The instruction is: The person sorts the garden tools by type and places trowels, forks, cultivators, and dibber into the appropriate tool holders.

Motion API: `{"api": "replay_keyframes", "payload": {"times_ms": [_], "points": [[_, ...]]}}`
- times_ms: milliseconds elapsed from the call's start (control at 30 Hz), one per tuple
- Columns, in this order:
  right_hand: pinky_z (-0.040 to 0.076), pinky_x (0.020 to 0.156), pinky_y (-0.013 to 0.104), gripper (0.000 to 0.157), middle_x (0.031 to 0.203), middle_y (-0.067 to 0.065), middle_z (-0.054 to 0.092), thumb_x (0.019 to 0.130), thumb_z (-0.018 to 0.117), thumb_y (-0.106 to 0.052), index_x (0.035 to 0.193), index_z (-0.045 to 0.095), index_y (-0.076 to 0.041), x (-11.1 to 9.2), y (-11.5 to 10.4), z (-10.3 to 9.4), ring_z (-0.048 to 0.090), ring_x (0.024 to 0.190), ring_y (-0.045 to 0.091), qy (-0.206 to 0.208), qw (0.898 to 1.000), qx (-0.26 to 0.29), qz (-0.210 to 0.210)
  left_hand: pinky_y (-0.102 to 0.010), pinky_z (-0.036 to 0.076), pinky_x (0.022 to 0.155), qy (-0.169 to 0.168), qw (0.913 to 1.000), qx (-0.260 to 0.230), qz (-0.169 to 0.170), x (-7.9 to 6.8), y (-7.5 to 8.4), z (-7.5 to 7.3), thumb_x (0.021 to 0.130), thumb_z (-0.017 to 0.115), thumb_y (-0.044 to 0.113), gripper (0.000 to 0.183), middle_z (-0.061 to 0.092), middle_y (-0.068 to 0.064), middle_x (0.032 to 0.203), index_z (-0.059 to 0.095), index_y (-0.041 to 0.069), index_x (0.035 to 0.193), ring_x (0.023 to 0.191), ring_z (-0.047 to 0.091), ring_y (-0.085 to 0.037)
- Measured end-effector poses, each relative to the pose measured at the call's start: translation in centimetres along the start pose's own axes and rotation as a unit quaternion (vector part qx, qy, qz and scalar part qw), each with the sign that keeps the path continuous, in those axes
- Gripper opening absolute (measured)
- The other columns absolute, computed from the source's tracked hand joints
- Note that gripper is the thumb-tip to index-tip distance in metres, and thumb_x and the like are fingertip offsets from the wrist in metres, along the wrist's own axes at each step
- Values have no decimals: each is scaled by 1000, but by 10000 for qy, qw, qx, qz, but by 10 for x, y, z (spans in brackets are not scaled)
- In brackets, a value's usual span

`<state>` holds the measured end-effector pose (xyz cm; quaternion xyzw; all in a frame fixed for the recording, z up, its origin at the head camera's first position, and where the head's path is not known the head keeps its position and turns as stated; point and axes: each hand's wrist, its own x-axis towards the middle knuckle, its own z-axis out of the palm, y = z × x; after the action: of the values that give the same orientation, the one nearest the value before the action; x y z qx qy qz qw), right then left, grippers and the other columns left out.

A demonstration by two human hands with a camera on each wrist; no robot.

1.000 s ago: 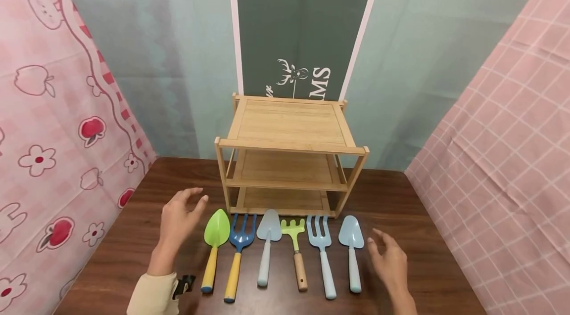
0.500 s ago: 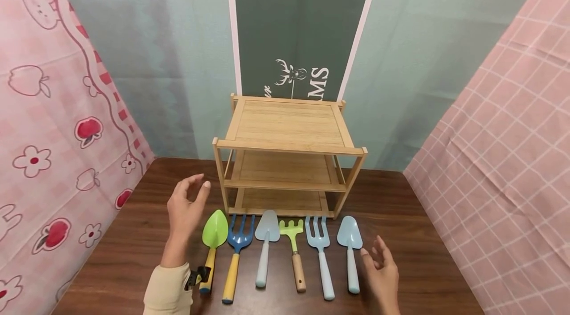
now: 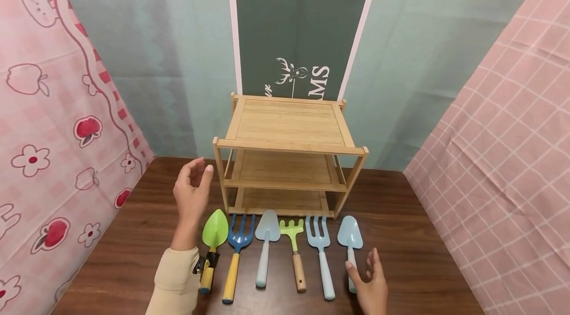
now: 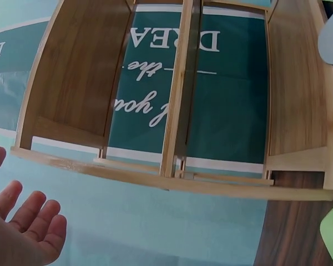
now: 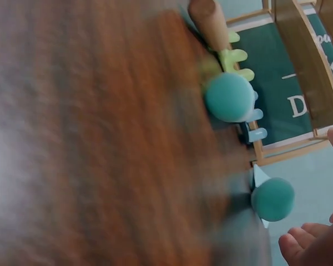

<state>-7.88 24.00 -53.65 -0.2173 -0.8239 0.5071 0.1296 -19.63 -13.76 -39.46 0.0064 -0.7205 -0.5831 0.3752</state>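
The left hand [image 3: 192, 194] is raised beside the rack's left front post, its thumb and loosely bent fingers well apart, with nothing in its hold. The right hand [image 3: 372, 285] is low by the handle of the blue trowel [image 3: 350, 231], its thumb and fingers spread and gripping nothing; its thumb overlaps that handle in the head view, and whether they touch cannot be told.

The blue trowel lies at the right end of a row of six tools on the brown tabletop [image 3: 414, 226]. From the left come the green trowel [image 3: 215, 228], the dark fork [image 3: 240, 241], the grey trowel [image 3: 268, 228], the rake [image 3: 292, 228] and the light fork [image 3: 318, 241]. Their heads point to the wooden rack [image 3: 289, 124], their handles to the person. A dark wrist strap [image 3: 199, 265] partly covers the green trowel's yellow handle. The rack, three-tiered, stands upright just behind the row, before a pale green cloth [image 3: 191, 58].
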Motion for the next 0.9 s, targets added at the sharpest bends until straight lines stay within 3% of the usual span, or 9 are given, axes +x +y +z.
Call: {"api": "replay_keyframes", "payload": {"times_ms": [200, 467, 667, 900], "points": [[30, 95, 56, 96, 138, 32, 30, 79, 74, -33, 145, 15, 3, -9, 6, 4, 33, 122, 46, 114, 9991, -297, 286, -32, 42, 76, 113, 9995, -246, -133, 1, 28, 7, 86, 63, 0, 28, 59, -27, 104, 58, -11, 111, 91, 55, -32], [35, 87, 54, 94, 119, 32, 41, 76, 76, -37, 138, 26, 12, -15, 12, 14, 45, 104, 44, 311, 9932, -1091, 255, -48, 41, 86, -45, 9987, -453, -240, 8, 32, 16, 88, 61, 2, 30, 57, -27, 110, 56, -10, 115, 99, 55, -32], [36, 86, 54, 93, 112, 34, 44, 75, 76, -36, 134, 28, 18, -10, 14, 15, 44, 102, 45, 135, 9904, -1359, 230, -42, 43, 85, -11, 9985, -489, -229, 13, 29, 20, 89, 60, 3, 29, 58, -26, 109, 57, -9, 115, 97, 55, -28], [26, 94, 59, 95, 119, 43, 36, 75, 74, -42, 131, 30, 22, -3, 14, 14, 30, 114, 51, -345, 9835, -1741, 337, -32, 42, 86, -60, 9973, -696, -225, 20, 29, 23, 89, 59, 3, 32, 57, -25, 110, 54, -11, 118, 100, 54, -28]]}}
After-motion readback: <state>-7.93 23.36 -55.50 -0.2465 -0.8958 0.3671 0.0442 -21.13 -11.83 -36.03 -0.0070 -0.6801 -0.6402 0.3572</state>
